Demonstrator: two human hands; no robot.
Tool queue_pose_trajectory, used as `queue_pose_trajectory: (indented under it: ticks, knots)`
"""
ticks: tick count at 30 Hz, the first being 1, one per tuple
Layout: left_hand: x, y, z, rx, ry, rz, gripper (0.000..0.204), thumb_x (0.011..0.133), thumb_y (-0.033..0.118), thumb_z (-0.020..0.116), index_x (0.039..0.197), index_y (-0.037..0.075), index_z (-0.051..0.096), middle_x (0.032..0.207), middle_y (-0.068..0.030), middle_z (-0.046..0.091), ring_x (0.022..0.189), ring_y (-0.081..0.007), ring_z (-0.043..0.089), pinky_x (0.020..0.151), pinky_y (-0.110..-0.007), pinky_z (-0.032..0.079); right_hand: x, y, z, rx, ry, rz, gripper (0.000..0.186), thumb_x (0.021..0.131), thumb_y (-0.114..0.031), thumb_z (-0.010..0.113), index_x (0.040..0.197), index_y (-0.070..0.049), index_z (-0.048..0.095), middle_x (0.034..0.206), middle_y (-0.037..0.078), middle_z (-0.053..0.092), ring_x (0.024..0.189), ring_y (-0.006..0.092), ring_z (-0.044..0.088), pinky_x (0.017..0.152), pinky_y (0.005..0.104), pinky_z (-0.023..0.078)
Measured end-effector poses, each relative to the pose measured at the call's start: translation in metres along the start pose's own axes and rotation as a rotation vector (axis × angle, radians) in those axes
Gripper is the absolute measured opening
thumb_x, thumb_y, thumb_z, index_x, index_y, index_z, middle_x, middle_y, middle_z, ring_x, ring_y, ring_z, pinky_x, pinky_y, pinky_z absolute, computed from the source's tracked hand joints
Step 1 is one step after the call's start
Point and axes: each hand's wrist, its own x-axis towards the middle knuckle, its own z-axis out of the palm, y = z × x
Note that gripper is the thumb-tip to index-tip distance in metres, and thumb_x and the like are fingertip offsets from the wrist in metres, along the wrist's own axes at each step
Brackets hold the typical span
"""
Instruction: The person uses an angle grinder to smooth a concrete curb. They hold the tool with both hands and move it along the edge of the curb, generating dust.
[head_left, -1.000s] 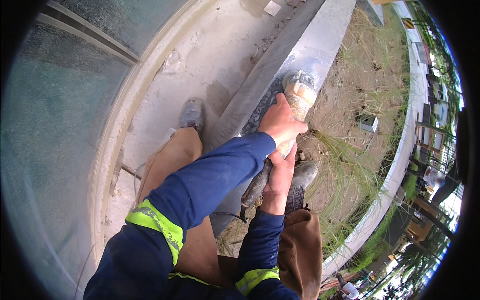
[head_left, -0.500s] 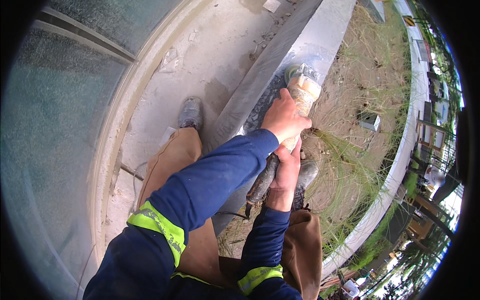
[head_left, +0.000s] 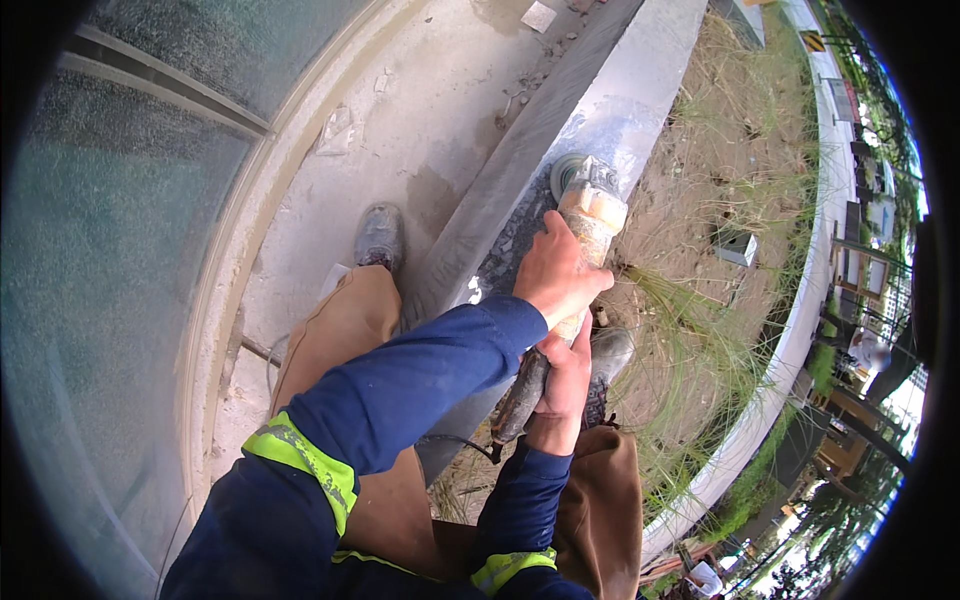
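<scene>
Both hands hold an angle grinder (head_left: 592,212), its body worn and crusted with dust. My left hand (head_left: 560,268) wraps round the body just behind the head. Lower down, my right hand (head_left: 566,372) grips the rear part beside the dark handle end (head_left: 520,398). At the front, the round disc (head_left: 568,178) lies against the top of a grey stone-like ledge (head_left: 640,85). Near the disc the surface is whitish with dust or wet, and a dark speckled patch (head_left: 515,245) shows below it. A black cord (head_left: 465,440) runs from the handle end.
A glass panel (head_left: 120,250) in a curved frame stands left. My left shoe (head_left: 380,238) is on the dusty concrete floor (head_left: 420,110), my right shoe (head_left: 610,352) on the planted side. Grass tufts (head_left: 690,300) and a small metal box (head_left: 737,247) lie right of the ledge.
The grinder and both hands have moved a little toward me and to the left along the ledge. My grip looks the same.
</scene>
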Motion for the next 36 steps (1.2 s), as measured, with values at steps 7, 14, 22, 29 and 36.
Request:
queue_pose_trajectory:
  ticks: [7, 14, 22, 29, 36]
  knots:
    - [0.01, 0.009, -0.004, -0.014, -0.03, -0.061, 0.078, 0.074, 0.026, 0.085, 0.122, -0.012, 0.037, 0.118, -0.0352, 0.061, 0.112, -0.0452, 0.066, 0.096, -0.046, 0.053, 0.005, -0.006, 0.008, 0.013, -0.002, -0.034, 0.069, 0.081, 0.001, 0.063, 0.145, -0.005, 0.039, 0.088, 0.013, 0.066, 0.057, 0.0218, 0.064, 0.05, 0.0337, 0.054]
    - [0.034, 0.015, -0.004, -0.049, -0.03, -0.01, 0.076, 0.074, 0.027, 0.085, 0.121, -0.009, 0.037, 0.116, -0.0347, 0.064, 0.11, -0.0426, 0.068, 0.095, -0.045, 0.054, 0.035, -0.015, 0.005, -0.02, -0.038, -0.04, 0.064, 0.083, -0.001, 0.064, 0.143, -0.005, 0.041, 0.09, 0.012, 0.065, 0.057, 0.0216, 0.064, 0.05, 0.0338, 0.055]
    - [0.055, 0.008, -0.006, -0.139, -0.085, 0.076, 0.097, 0.076, 0.029, 0.084, 0.145, -0.008, 0.026, 0.119, -0.0325, 0.066, 0.108, -0.0414, 0.07, 0.096, -0.042, 0.055, 0.062, -0.029, 0.009, -0.053, -0.06, -0.039, 0.062, 0.085, -0.004, 0.066, 0.142, -0.005, 0.041, 0.091, 0.01, 0.065, 0.056, 0.0198, 0.065, 0.048, 0.0314, 0.055]
    - [0.036, 0.013, -0.011, -0.088, -0.078, 0.001, 0.082, 0.075, 0.027, 0.084, 0.128, -0.011, 0.035, 0.115, -0.0344, 0.065, 0.109, -0.0436, 0.069, 0.096, -0.045, 0.054, 0.036, -0.019, 0.01, -0.039, -0.056, -0.016, 0.065, 0.083, -0.003, 0.066, 0.143, -0.004, 0.04, 0.091, 0.012, 0.065, 0.057, 0.0215, 0.065, 0.049, 0.0332, 0.055]
    - [0.005, 0.011, -0.009, -0.038, -0.105, -0.094, 0.072, 0.076, 0.023, 0.082, 0.121, -0.01, 0.037, 0.112, -0.0347, 0.065, 0.107, -0.0444, 0.069, 0.095, -0.046, 0.055, 0.002, -0.008, 0.007, 0.009, 0.002, -0.019, 0.063, 0.083, -0.001, 0.065, 0.141, -0.005, 0.041, 0.09, 0.013, 0.066, 0.057, 0.0222, 0.065, 0.049, 0.0339, 0.054]
